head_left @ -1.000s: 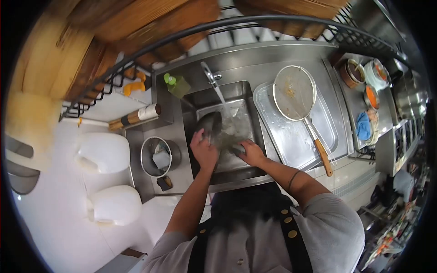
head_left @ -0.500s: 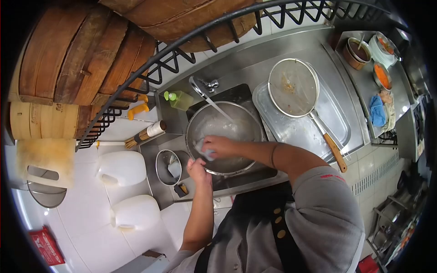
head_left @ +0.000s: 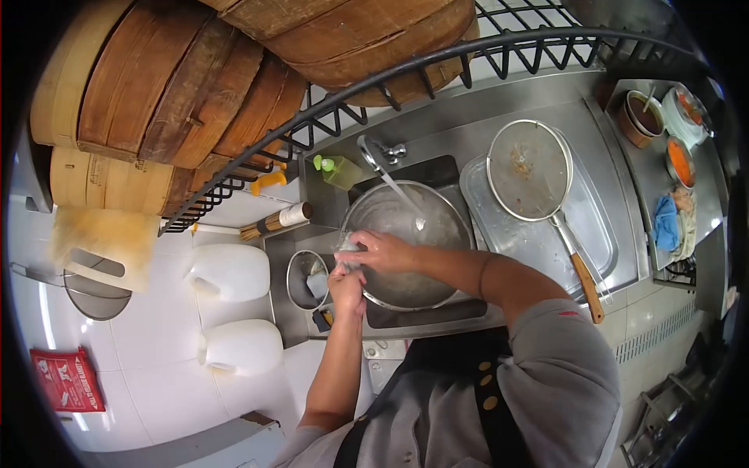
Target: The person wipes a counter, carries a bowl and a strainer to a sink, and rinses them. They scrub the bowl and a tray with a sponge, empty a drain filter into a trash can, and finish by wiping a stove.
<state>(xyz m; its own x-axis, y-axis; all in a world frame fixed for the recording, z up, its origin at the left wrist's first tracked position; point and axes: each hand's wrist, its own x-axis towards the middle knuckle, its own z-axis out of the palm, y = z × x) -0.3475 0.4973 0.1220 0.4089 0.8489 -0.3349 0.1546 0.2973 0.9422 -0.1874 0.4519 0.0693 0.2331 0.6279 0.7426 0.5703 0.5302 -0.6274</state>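
A big round metal bowl (head_left: pixel 441 242) sits in the sink (head_left: pixel 462 314), under the running tap (head_left: pixel 370 154). The bowl's metal is dull grey and wet, with a brighter rim and a patch of white froth where the stream lands. The right hand (head_left: pixel 378 252) reaches across to the bowl's left side, fingers bunched around a pale, crumpled pad (head_left: pixel 348 251). Just below it, the left hand (head_left: pixel 347 292) has its fingers curled in at the rim.

Left of the bowl there's a steel pot (head_left: pixel 295 290) with something whitish inside, and a dark and yellow sponge (head_left: pixel 323 320) right beside it. A green pump bottle (head_left: pixel 341 173) stands behind, near a bamboo brush (head_left: pixel 273 225) bound in white; I can't see a label on either. To the right, the steel counter (head_left: pixel 468 125) carries a shallow tray (head_left: pixel 591 242), with a wood-handled strainer (head_left: pixel 530 175) lying over it, brownish bits caught in its mesh.

Farther right are a dish of orange food (head_left: pixel 680 162) and a blue cloth (head_left: pixel 665 225). Wooden steamers (head_left: pixel 144 70) crowd the black rack (head_left: pixel 390 74); a paler one has small dark marks, too small to read. Two white jugs (head_left: pixel 232 273) stand against white tiles. A red packet (head_left: pixel 68 380) over there has white pictures and lettering, too blurred to make out surely. The grey sleeve (head_left: pixel 562 351) shows a small red mark, also unreadable.
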